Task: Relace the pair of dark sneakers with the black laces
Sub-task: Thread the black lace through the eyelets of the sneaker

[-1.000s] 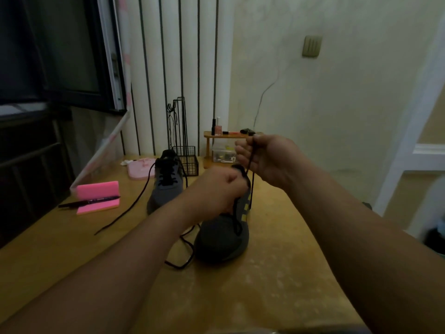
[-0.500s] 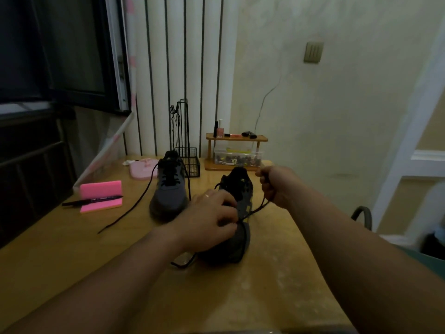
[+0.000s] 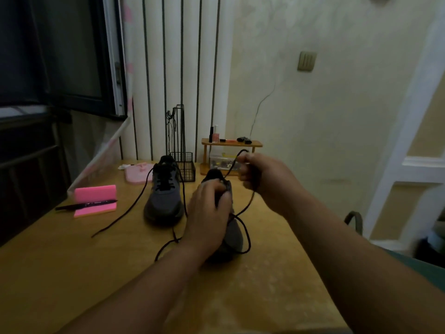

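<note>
Gripping the nearer dark grey mesh sneaker (image 3: 234,235) from above, the left hand (image 3: 209,213) has its fingers curled and bunched together over the lacing area; whether they also pinch lace there, cannot tell, blurred. The right hand (image 3: 262,179) is raised just right of and above that shoe's collar, thumb and forefinger pinching the thin black lace (image 3: 249,241), other fingers curled in; slack drops in a loop past the shoe's right side onto the yellowish wooden table (image 3: 72,273).

The second dark grey sneaker (image 3: 165,196) stands just left of and behind the first, toe toward the camera, laced partway; its loose black lace end (image 3: 125,212) trails left across the tabletop.

Containers: the black wire basket (image 3: 186,165) sits behind the second sneaker, contents not readable; the small wooden shelf (image 3: 231,142) at the back carries a few small bottles and dark bits; the clear plastic box (image 3: 220,162) under it holds small mixed pieces, too blurred to name.

The pink foam block (image 3: 95,194) with the black pen (image 3: 86,205) lying on it sits near the left edge; the flat pink object (image 3: 136,174) is at the back left.

Edges: the held sneaker is mid-table, nearer the right edge than the left; bare tabletop runs from both shoes to the near edge.
</note>
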`<action>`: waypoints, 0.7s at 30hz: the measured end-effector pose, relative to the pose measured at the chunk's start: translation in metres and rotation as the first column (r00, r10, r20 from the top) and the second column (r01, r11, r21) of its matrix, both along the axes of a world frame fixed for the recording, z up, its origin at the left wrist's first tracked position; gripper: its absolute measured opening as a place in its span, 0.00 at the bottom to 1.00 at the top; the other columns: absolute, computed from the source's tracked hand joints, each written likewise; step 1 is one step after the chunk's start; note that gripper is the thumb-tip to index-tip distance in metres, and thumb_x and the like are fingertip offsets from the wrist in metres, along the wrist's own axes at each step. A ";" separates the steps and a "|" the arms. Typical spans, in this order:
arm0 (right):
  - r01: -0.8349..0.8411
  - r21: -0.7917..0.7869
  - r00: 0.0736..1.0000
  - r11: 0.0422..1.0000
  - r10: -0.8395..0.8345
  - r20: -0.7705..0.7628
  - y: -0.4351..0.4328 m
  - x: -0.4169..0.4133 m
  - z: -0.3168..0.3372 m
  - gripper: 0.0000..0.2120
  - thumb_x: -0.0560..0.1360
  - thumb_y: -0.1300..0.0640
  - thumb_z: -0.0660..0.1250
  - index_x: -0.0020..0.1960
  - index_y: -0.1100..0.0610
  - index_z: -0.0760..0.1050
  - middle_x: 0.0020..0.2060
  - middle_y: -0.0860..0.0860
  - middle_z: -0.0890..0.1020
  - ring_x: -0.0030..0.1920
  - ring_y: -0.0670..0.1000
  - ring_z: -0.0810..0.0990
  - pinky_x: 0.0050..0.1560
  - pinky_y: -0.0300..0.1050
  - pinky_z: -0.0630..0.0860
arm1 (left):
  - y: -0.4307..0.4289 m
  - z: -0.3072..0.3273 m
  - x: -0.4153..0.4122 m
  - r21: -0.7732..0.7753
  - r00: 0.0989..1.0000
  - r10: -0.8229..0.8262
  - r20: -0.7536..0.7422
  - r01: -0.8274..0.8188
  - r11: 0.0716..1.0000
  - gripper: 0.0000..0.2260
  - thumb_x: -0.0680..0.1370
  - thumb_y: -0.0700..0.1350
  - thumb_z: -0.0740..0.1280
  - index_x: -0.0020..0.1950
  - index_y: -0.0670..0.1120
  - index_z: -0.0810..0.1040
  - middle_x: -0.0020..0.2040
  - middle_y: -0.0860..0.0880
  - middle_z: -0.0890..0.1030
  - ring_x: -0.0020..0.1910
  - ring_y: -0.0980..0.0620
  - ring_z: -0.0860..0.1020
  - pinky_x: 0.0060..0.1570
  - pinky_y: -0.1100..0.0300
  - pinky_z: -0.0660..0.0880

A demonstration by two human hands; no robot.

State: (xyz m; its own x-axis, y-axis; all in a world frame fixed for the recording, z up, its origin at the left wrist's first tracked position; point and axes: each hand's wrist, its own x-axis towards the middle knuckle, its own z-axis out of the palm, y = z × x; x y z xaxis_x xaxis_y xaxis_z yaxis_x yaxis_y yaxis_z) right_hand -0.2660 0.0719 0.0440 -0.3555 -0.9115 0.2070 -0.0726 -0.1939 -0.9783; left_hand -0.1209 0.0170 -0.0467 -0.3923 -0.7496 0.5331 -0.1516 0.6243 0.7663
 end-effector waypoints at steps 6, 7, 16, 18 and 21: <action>-0.003 0.005 1.000 1.000 0.003 -0.023 0.002 0.007 -0.022 0.13 0.84 0.50 0.63 0.61 0.53 0.83 0.55 0.47 0.86 0.59 0.49 0.82 0.65 0.54 0.75 | 0.016 0.049 0.001 0.377 0.941 -0.310 -0.136 0.339 0.862 0.13 0.87 0.53 0.60 0.58 0.46 0.78 0.38 0.51 0.77 0.31 0.55 0.74 0.33 0.59 0.72; -0.044 -0.004 0.991 0.999 0.044 0.123 0.003 0.003 -0.021 0.12 0.84 0.52 0.62 0.59 0.57 0.82 0.50 0.50 0.86 0.55 0.51 0.83 0.65 0.57 0.76 | 0.016 0.047 0.008 0.363 0.945 -0.315 -0.092 0.326 0.873 0.13 0.87 0.52 0.59 0.52 0.45 0.77 0.34 0.51 0.73 0.28 0.56 0.69 0.30 0.60 0.67; 0.181 0.224 0.880 0.958 -0.259 0.398 -0.024 -0.038 -0.058 0.12 0.87 0.58 0.56 0.58 0.63 0.75 0.33 0.51 0.68 0.31 0.49 0.66 0.34 0.44 0.69 | -0.018 0.006 0.060 0.254 0.691 -0.294 0.660 0.162 0.953 0.17 0.82 0.49 0.65 0.34 0.49 0.70 0.33 0.48 0.66 0.30 0.52 0.65 0.34 0.53 0.64; 0.233 0.249 0.908 0.940 -0.302 0.289 -0.032 -0.045 -0.072 0.13 0.87 0.58 0.57 0.61 0.64 0.76 0.34 0.51 0.68 0.30 0.48 0.63 0.30 0.43 0.62 | -0.025 0.005 0.056 0.263 0.615 -0.305 0.727 0.161 0.951 0.16 0.81 0.49 0.66 0.35 0.47 0.72 0.33 0.47 0.67 0.28 0.53 0.68 0.34 0.53 0.66; 0.242 0.194 0.965 0.951 -0.256 0.049 -0.035 -0.053 -0.083 0.14 0.87 0.57 0.58 0.60 0.64 0.79 0.37 0.53 0.71 0.31 0.49 0.63 0.30 0.44 0.60 | -0.037 0.007 0.050 0.121 0.705 -0.216 0.675 0.182 0.976 0.13 0.81 0.49 0.66 0.39 0.46 0.75 0.38 0.51 0.75 0.36 0.55 0.75 0.40 0.54 0.72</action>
